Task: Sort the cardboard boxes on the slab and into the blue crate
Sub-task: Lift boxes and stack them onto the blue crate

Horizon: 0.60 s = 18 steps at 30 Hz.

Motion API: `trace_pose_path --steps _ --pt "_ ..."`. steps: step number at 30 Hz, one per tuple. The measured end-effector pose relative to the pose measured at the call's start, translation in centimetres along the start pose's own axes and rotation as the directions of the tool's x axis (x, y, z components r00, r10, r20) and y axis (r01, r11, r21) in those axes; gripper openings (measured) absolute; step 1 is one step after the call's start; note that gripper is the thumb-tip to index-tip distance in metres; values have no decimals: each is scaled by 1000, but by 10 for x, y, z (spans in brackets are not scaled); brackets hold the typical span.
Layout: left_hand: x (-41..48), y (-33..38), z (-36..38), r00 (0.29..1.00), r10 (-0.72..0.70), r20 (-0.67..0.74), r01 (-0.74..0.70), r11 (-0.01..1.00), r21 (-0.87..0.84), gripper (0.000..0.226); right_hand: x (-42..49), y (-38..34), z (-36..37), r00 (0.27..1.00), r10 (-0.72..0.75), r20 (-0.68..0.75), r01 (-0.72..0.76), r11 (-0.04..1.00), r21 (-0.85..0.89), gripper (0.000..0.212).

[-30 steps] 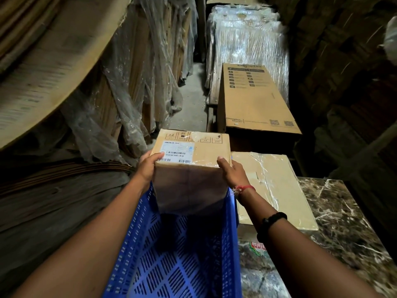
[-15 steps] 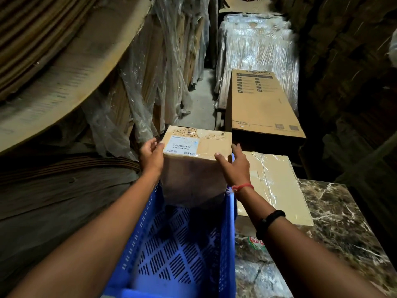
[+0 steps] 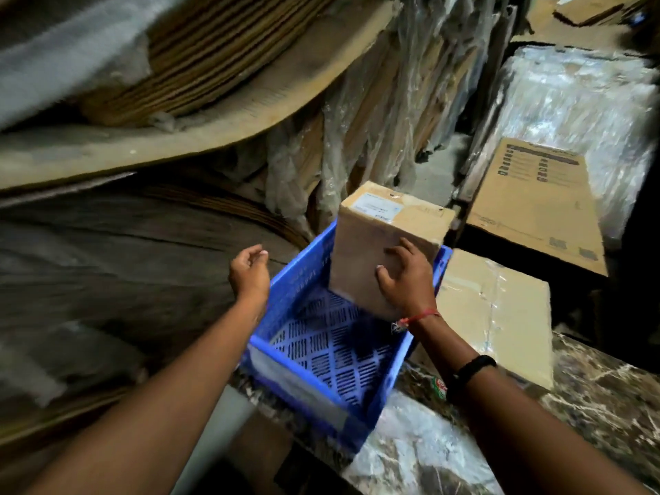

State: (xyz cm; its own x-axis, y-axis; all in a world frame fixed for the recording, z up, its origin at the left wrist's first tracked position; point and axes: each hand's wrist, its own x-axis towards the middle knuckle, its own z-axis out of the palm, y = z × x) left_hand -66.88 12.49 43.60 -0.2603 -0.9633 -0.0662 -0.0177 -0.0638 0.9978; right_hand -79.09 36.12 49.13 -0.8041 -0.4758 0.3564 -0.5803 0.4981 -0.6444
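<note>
A brown cardboard box [image 3: 371, 241] with a white label on top stands tilted at the far end of the blue crate [image 3: 296, 273]. My right hand [image 3: 405, 276] rests on the box's near face with its fingers spread. My left hand [image 3: 250, 273] hovers off the box, just left of the crate's rim, with its fingers loosely curled and nothing in them. The crate sits at the left end of the marble slab [image 3: 607, 405]. A flat box wrapped in plastic [image 3: 500, 309] lies on the slab right of the crate.
A long printed cardboard carton [image 3: 535, 201] lies beyond the slab at the right. Stacks of curved cardboard sheets [image 3: 178, 83] and plastic-wrapped boards [image 3: 375, 119] crowd the left side. A narrow strip of floor [image 3: 432, 173] runs away between them.
My left hand has let go of the box and pulled back to the left. The box has settled lower into the crate. My view has swung left.
</note>
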Motion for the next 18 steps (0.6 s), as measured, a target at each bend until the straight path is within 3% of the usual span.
trace_pose_path --steps 9,12,18 --pt "-117 -47 -174 938 -67 -340 50 997 -58 18 -117 -72 25 912 -318 259 273 942 196 36" --pt "-167 -69 -231 895 -129 -427 101 991 -87 12 -166 -93 37 853 -404 330 338 910 240 29" --pt "-249 -107 -341 796 -208 -569 193 977 -88 12 -243 -137 70 692 -485 535 375 874 307 38"
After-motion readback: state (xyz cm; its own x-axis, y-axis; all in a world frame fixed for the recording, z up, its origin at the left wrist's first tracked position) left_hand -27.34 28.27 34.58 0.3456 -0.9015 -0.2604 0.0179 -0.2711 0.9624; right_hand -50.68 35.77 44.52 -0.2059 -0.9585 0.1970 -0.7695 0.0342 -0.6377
